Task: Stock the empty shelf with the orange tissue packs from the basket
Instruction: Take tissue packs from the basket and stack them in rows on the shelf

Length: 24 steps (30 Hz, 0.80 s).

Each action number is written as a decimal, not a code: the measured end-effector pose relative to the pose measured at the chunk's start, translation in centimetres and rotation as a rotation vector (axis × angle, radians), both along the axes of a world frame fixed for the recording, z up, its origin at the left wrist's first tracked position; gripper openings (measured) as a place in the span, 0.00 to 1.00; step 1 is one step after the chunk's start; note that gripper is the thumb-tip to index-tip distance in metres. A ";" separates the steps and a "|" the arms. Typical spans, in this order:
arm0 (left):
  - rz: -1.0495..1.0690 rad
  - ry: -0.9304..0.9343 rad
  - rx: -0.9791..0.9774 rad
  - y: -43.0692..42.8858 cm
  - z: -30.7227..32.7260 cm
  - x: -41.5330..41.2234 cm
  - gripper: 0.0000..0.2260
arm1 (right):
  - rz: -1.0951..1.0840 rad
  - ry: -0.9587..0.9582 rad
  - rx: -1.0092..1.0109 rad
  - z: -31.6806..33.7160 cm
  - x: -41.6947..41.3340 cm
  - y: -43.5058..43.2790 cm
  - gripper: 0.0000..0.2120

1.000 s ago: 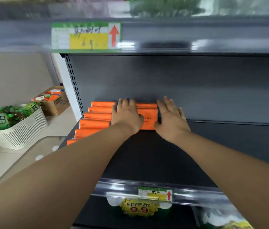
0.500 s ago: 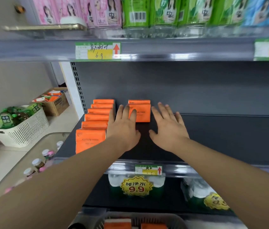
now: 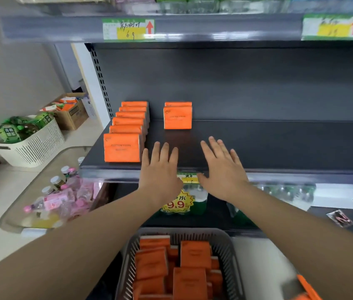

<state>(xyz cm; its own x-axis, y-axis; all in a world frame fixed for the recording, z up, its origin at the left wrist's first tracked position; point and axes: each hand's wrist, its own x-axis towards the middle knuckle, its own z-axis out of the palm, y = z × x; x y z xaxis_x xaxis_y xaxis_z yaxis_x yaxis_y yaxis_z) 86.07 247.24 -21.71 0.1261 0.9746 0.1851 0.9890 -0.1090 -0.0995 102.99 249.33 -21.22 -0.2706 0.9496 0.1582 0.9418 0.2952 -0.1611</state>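
On the dark shelf [image 3: 279, 146] a row of several orange tissue packs [image 3: 122, 147] stands upright at the left end. A second, shorter row of two packs [image 3: 177, 117] stands to its right, near the back. My left hand [image 3: 160, 169] and my right hand [image 3: 223, 169] hover palm down over the shelf's front edge, fingers spread, holding nothing. Below them a grey slatted basket [image 3: 225, 241] holds several more orange packs [image 3: 192, 254].
A white basket [image 3: 34, 144] of green packs and a cardboard box [image 3: 73, 115] sit on the floor at left. A low bin of pink bottles [image 3: 62, 198] stands beside the shelf. Price tags hang on the upper shelf rail [image 3: 236, 29]. Bottled goods fill the lower shelf.
Both hands have let go of the packs at the back and drawn toward the shelf's front edge. The view has tilted down, so the grey basket shows.
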 end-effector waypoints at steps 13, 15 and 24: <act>0.021 -0.090 -0.197 -6.8 -9.2 0.3 0.36 | 0.048 -0.006 -0.130 -9.3 0.6 -7.2 0.41; 0.025 -0.101 -0.246 -7.8 -11.1 0.5 0.36 | 0.053 -0.017 -0.154 -10.9 0.7 -8.1 0.41; 0.049 -0.253 -0.380 -11.3 -18.3 0.7 0.34 | 0.095 -0.062 -0.277 -17.5 1.4 -12.0 0.39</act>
<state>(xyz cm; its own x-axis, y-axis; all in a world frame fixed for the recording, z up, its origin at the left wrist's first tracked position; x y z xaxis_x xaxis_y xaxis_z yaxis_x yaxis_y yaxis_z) 86.80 235.94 -40.04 0.0754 0.9829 -0.1680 0.9819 -0.0438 0.1843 104.43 237.33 -38.73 -0.3611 0.9244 -0.1228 0.9227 0.3351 -0.1906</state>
